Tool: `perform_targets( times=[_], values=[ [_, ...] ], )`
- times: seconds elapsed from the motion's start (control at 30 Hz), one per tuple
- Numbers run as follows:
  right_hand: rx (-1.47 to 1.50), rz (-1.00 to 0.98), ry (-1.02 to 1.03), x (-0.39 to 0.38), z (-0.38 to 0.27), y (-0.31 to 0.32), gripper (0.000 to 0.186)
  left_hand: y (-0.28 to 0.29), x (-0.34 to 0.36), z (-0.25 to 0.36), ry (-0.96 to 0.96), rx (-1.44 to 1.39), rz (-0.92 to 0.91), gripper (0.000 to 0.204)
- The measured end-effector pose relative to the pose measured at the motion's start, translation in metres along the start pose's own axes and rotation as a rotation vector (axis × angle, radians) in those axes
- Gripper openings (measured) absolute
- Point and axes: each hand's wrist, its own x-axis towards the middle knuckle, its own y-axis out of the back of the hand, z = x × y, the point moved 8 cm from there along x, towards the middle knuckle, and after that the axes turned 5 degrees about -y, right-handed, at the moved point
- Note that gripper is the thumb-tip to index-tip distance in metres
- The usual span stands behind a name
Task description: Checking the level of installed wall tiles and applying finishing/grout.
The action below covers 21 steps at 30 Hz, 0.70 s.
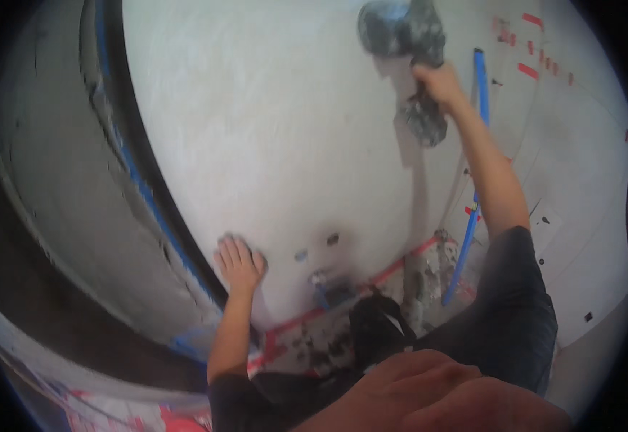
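Note:
My left hand (239,263) lies flat with fingers spread on the pale grey wall surface (271,129), near its lower left. My right hand (435,85) is closed around the handle of a dark grey, dust-smeared power tool (386,27), held up against the top right of the same surface. The tool's exact kind is unclear. Two small dark holes are in the surface right of my left hand, with a fitting (317,277) below them.
A dark gap edged with blue tape (141,187) borders the left side. A long blue strip (481,72) and red tape pieces (528,70) are at the right. Red tape and rough patches (429,288) line the lower edge, behind my legs and dark clothing.

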Motion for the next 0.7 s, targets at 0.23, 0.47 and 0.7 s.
perform_targets(
  times=[0.23, 0.47, 0.7],
  values=[
    [-0.005, -0.226, -0.041, -0.012, 0.014, -0.046, 0.037, -0.009, 0.031, -0.011, 0.045, -0.080, 0.053, 0.057],
    [-0.136, -0.373, 0.109, -0.292, 0.033, -0.217, 0.049, -0.014, -0.040, -0.023, 0.029, -0.064, 0.101, 0.050],
    [-0.142, -0.389, 0.041, -0.330, -0.016, -0.215, 0.049, -0.004, -0.047, -0.012, 0.036, -0.163, 0.110, 0.037]
  ],
)
